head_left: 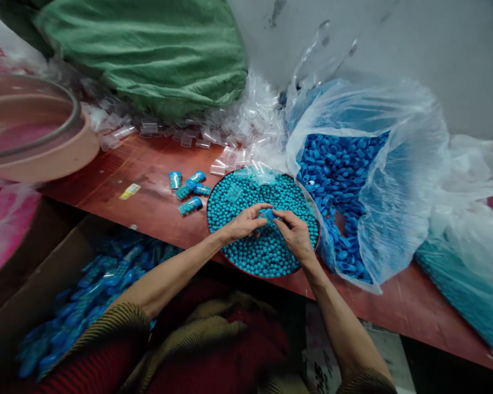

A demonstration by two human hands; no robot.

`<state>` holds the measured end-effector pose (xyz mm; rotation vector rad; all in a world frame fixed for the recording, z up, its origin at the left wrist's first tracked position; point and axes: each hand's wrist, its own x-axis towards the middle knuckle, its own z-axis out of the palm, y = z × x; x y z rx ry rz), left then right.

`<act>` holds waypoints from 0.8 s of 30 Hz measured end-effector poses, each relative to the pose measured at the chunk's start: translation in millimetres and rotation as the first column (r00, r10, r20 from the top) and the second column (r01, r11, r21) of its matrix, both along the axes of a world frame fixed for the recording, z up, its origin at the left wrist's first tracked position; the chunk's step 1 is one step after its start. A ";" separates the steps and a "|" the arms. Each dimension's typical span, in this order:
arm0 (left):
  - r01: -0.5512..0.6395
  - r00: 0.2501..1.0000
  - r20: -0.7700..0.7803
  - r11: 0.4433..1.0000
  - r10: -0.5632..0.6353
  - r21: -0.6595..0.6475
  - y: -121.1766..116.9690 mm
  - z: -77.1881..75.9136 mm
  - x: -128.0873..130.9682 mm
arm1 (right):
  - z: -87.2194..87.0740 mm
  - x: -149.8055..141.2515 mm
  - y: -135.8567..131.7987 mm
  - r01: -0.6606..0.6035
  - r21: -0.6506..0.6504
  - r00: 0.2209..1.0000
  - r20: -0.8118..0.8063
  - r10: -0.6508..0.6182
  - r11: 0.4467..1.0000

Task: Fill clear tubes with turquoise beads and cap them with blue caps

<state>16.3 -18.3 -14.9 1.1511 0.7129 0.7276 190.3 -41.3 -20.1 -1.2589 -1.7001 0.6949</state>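
Over a round red-rimmed tray of turquoise beads (267,260), my two hands meet at a small clear tube with a blue cap (268,215). My left hand (246,223) has its fingers closed round the tube. The fingertips of my right hand (293,230) pinch the blue cap end. My fingers partly hide the tube, so its contents are hard to make out. Clear empty tubes (250,169) lie on the far edge of the beads. Several filled, blue-capped tubes (191,206) rest on the red table (160,210) left of the tray.
An open plastic bag of blue caps (340,158) stands right of the tray. Clear tubes (189,137) heap up behind, below a green sack (156,54). Pink basins (45,158) sit at left. Below the table edge, a box (36,273) holds many blue-capped tubes.
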 end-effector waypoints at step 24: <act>-0.011 0.997 -0.076 0.999 0.015 0.049 -16.0 13.0 -8.1 | 21.3 -11.4 -2.0 -0.020 -0.420 0.859 -0.472 -0.199 0.907</act>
